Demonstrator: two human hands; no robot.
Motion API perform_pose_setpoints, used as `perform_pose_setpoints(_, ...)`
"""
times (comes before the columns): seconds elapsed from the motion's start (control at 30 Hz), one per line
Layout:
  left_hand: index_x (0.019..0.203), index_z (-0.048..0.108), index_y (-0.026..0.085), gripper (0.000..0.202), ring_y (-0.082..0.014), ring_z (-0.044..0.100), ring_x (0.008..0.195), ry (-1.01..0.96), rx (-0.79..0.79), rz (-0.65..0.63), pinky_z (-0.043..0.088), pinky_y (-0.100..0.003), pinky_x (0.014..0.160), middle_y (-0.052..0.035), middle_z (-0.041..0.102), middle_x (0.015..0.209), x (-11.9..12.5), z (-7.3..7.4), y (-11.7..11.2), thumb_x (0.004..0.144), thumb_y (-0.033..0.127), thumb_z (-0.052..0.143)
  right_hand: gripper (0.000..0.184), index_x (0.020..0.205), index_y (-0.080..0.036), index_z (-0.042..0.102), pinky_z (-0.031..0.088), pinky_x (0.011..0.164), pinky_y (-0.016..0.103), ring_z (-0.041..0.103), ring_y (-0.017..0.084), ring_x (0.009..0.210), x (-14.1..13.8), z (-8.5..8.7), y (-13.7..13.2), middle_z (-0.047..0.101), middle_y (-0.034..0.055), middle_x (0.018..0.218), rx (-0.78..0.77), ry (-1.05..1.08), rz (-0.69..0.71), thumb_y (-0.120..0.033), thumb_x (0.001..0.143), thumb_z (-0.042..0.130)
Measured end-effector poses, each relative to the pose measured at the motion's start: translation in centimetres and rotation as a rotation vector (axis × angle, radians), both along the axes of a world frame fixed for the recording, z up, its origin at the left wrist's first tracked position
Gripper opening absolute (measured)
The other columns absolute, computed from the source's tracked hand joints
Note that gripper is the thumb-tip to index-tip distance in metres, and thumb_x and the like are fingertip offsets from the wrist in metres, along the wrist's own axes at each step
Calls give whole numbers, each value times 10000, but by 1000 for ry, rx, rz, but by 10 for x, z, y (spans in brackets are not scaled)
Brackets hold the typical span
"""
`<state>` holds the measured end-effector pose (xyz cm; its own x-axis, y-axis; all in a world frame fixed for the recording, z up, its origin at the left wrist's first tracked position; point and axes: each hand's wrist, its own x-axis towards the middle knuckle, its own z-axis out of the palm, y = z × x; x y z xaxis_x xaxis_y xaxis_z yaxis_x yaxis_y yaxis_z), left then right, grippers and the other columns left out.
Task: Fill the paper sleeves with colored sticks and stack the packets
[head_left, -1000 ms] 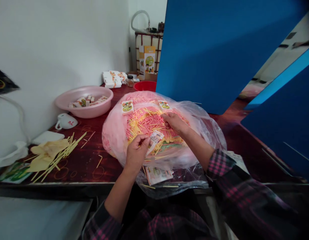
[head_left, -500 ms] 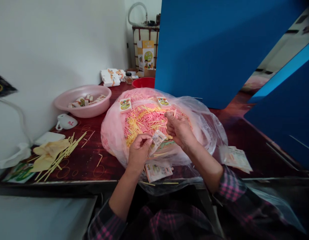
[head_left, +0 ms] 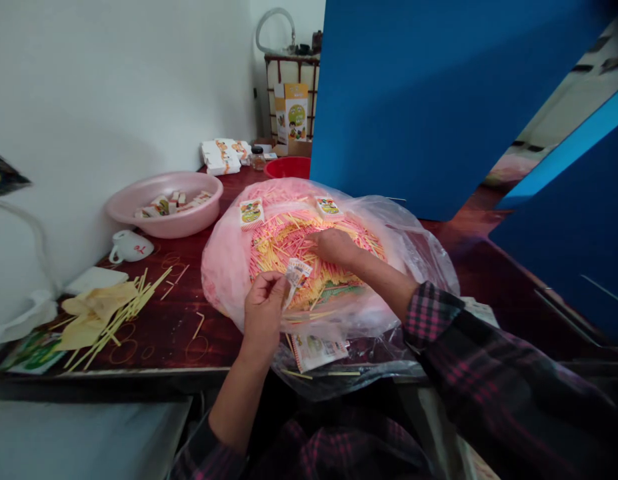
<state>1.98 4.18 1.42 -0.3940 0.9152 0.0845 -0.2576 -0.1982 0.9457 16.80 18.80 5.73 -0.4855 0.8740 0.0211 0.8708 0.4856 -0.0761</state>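
Since half a second ago, our right hand (head_left: 335,246) has lowered into the loose sticks (head_left: 276,250), and our left hand (head_left: 265,300) has drawn the small packet (head_left: 299,271) slightly leftward. Such thin sticks, we judge, want a light pinch and a steady packet. That packet is pinched in our left fingers, over the bag (head_left: 219,267) near the desk's (head_left: 159,333) front edge; sticks lie under our right fingers, whose closure we cannot tell

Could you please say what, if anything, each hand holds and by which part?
The left hand pinches a printed packet by its left edge; right hand: cannot tell.
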Motion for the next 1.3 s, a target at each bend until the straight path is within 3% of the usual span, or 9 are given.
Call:
perform_pose_setpoints(0.23,778,646,183,246,-103,524,648,-33,-15,11,423,-214,628,30,618,704,-5,0,-1,701,357,802,280,1044,-147,777,498,844,295,704,267,1076,-15,2,8,767,183,1094,17,-134,102,-120,925,525)
perform_pose_setpoints(0.43,786,644,179,232,-101,525,653,-51,-19,-4,425,-217,645,31,614,706,-6,2,0,711,347,786,190,941,-172,759,472,801,273,706,247,1007,-11,2,12,777,142,1040,14,-33,81,-237,946,581)
perform_pose_setpoints(0.63,790,638,181,260,-97,501,633,-36,-25,-14,399,-212,614,38,597,689,-4,0,-1,703,364,801,432,888,-150,651,424,645,261,609,162,729,15,10,2,718,105,881,53,274,-93,-325,1050,291)
perform_pose_setpoints(0.7,788,635,185,269,-98,493,621,-32,-31,-35,392,-215,602,42,585,679,0,-1,-1,706,375,807,390,805,-182,591,380,555,245,514,128,591,25,9,-11,636,36,715,-61,580,-118,-326,1025,304)
perform_pose_setpoints(0.8,796,643,194,275,-104,515,641,-61,-5,-61,421,-225,630,39,592,692,7,2,0,703,382,821,381,642,-207,517,315,463,228,405,101,467,34,3,-39,495,-25,534,-411,1057,-50,-362,971,403)
perform_pose_setpoints(0.97,807,662,224,254,-146,624,799,-92,133,-107,510,-282,760,-14,700,906,19,21,3,706,381,834,457,679,-203,570,348,426,229,463,95,435,37,-5,-95,602,-4,594,-759,1221,30,-559,948,470)
perform_pose_setpoints(1.07,808,669,227,177,-178,654,856,51,182,-217,523,-316,770,-50,726,1040,28,33,6,771,355,786,481,701,-206,556,323,445,225,445,89,457,38,-10,-118,549,-31,572,-755,1177,80,-640,905,517)
perform_pose_setpoints(1.2,774,680,202,103,-187,660,888,281,149,-405,507,-311,813,-61,735,990,38,34,11,795,286,735,443,681,-214,511,317,509,224,397,86,545,38,-22,-124,453,-64,576,-609,1240,74,-609,794,679)
perform_pose_setpoints(1.3,779,649,202,146,-150,620,807,180,91,-280,486,-268,739,-34,703,955,40,26,14,783,321,734,452,681,-216,511,289,500,223,365,82,544,40,-25,-117,422,-75,576,-614,1307,0,-585,722,769)
